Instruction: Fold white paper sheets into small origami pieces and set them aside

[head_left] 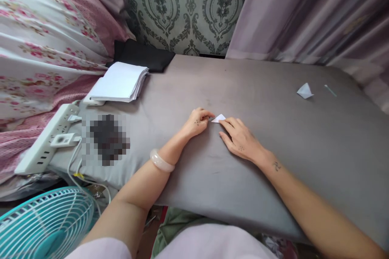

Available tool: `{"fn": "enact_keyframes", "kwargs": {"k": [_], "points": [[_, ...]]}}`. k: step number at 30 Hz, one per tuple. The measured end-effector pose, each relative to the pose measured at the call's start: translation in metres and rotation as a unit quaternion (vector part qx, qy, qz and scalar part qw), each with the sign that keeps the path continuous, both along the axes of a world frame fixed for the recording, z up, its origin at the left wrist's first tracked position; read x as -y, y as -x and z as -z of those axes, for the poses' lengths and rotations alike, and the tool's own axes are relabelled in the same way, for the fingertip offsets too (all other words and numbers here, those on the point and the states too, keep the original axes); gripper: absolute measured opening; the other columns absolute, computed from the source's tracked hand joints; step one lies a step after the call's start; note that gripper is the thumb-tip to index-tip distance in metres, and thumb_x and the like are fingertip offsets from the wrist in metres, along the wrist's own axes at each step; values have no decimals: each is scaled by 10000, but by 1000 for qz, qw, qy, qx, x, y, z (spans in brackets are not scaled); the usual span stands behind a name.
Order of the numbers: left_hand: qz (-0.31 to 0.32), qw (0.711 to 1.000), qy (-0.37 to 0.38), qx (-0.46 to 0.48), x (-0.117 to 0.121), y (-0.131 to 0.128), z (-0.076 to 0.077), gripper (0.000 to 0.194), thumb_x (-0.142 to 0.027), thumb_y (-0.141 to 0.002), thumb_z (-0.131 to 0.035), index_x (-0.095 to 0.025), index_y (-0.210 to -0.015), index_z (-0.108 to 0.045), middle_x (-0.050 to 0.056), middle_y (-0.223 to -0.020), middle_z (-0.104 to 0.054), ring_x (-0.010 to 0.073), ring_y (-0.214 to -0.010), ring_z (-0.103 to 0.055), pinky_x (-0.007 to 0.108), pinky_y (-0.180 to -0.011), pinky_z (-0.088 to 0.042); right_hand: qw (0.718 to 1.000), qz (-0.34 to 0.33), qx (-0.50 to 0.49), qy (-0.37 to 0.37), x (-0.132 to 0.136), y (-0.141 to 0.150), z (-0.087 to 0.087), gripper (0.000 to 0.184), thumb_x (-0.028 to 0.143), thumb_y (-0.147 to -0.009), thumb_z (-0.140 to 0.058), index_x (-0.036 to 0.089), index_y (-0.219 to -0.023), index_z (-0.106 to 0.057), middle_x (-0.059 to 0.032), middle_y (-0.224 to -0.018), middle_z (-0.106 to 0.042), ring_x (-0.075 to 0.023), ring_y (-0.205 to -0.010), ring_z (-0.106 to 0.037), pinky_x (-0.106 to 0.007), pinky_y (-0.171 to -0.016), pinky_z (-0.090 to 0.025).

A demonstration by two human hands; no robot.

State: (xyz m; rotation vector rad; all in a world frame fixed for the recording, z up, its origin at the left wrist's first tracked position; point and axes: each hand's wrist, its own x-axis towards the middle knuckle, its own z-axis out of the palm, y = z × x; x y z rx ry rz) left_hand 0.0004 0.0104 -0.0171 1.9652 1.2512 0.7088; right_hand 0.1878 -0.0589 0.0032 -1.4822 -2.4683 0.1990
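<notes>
A small white folded paper (219,118), pointed at the top like a triangle, lies on the grey-covered surface between my hands. My left hand (199,122) is at its left corner, fingers bent inward and the index fingertip against the paper's edge. My right hand (241,137) holds the paper's right side down with its front fingers, while the thumb lies apart, lower on the cloth. The fingers partly cover the paper, so its full shape is hidden. Farther right sits another folded white paper piece (305,90), standing slightly up from the surface.
A thin pale stick (330,90) lies at the right. On the left are a stack of white paper (121,81), a black folded item (142,54), a white power strip (45,141) with plugs and cables, and a blurred-out dark object (107,139). A turquoise fan (51,224) stands lower left.
</notes>
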Motion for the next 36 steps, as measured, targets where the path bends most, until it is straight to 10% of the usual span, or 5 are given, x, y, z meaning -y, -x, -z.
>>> {"fn": "enact_keyframes", "kwargs": {"k": [11,25,36], "points": [[2,999,-38,2,0,-1,13,315,-88,-858,-463,-167,-948,-755,100,-950,-643,191,-909,-580,349,-919,-449,998,22,53,-5,-5,9,-8,355,217,-927,-410,113,-1199,-612,-132,-1134,-579,-249,-1015,-507,-353,-811,-446],[-77,987,-20,-141,-4,-35,-6,251,-357,-849,-585,-160,-880,-738,114,-896,-688,235,-938,-584,365,-908,-419,995,51,81,-21,-10,13,-4,318,136,-849,-432,162,-1032,-691,-122,-1076,-588,-252,-990,-515,-352,-731,-424],[-131,986,93,-54,-5,-42,-13,156,-320,-761,-692,-168,-770,-726,50,-698,-653,173,-720,-555,282,-698,-388,991,76,-89,-63,-4,11,23,374,121,-813,-449,214,-1065,-710,-125,-1072,-584,-268,-1023,-536,-425,-874,-500]]}}
